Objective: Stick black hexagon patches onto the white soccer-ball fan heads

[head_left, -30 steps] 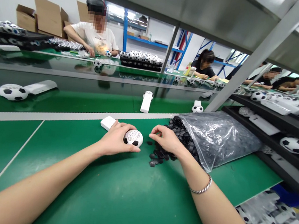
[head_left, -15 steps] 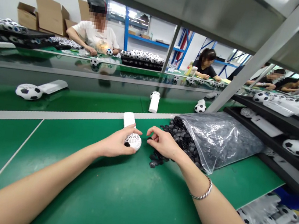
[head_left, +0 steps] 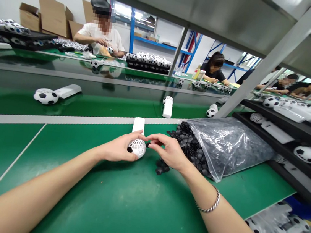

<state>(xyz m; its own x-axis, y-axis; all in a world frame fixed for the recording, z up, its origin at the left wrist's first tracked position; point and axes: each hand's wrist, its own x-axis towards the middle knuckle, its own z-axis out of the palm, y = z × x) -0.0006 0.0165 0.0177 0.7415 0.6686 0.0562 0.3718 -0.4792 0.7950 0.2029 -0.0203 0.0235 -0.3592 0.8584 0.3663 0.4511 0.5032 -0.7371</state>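
My left hand is wrapped round the round, grilled head of a white football-shaped handheld fan. Its flat handle points away from me on the green table. A black patch shows on the head near my thumb. My right hand is at the head's right side, thumb and forefinger pinching a small black piece, which is partly hidden by the fingers. Just beyond that hand, many loose black pieces spill from a clear plastic bag; a few lie under and beside my wrist.
Past the table's pale edge runs a green belt carrying more football-shaped fans. Black trays of fans stand on the right, beside a slanting metal post. A shelf hangs overhead. Several co-workers sit across the line, one in a white shirt.
My right hand has moved left with the black piece, up to the fan's head. My left hand keeps its hold, shifted very slightly. Fans on the belt have slid right.
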